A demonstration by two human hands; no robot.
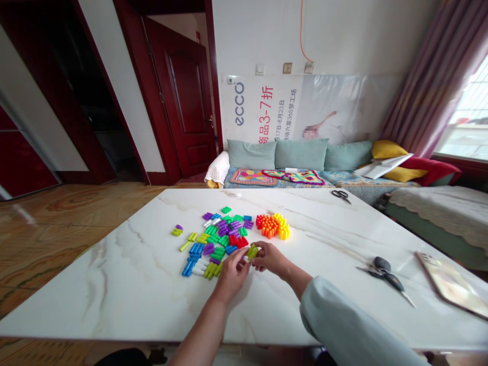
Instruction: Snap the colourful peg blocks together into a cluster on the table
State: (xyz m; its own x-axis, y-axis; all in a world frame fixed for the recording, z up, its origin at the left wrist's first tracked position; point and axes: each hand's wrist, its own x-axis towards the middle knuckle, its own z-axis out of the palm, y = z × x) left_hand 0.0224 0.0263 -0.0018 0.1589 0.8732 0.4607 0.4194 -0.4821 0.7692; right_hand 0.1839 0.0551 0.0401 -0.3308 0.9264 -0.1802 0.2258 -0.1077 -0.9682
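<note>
Yellow-green pieces (252, 252) are held up between my two hands, just above the table. My right hand (270, 257) pinches them from the right side. My left hand (233, 275) is at their left, its fingertips close together; what it grips there is too small to tell. Beyond and left of my hands lies a loose spread of small tubes in purple, green (218, 253), blue (196, 249), white and yellow-green. Red tubes (238, 241) lie just past my left hand. Farther right, orange (269, 226) and yellow (284, 230) pieces stand upright in a tight cluster with some red ones.
The white marbled table (141, 300) fills the foreground. On its right are keys (389, 274) and a phone (453, 284); black scissors (340, 194) lie near the far edge. A sofa with cushions (301, 153) stands behind the table.
</note>
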